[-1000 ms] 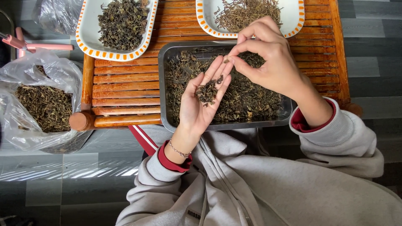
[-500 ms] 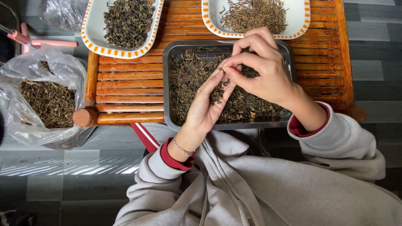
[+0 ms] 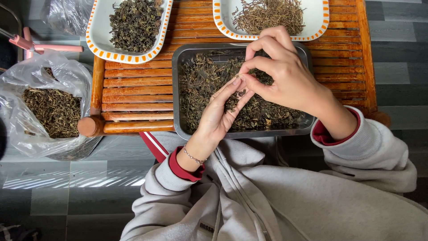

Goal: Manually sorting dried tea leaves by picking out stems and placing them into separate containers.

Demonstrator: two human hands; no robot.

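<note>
- Left hand (image 3: 218,115): cupped palm-up over the steel tray (image 3: 178,89); a small heap of dried leaves (image 3: 232,103) is held in it.
- Right hand (image 3: 285,73): thumb and forefinger pinched at the left fingertips; whether a leaf is gripped cannot be told.
- Slatted wooden bench (image 3: 133,89): tray carried; two orange-rimmed dishes (image 3: 96,35) at far edge.
- Plastic bag (image 3: 44,102): left, leaves inside.

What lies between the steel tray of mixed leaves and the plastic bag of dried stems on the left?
In the head view, bare slats of the wooden table separate the steel tray from the plastic bag; nothing rests on them.
</note>
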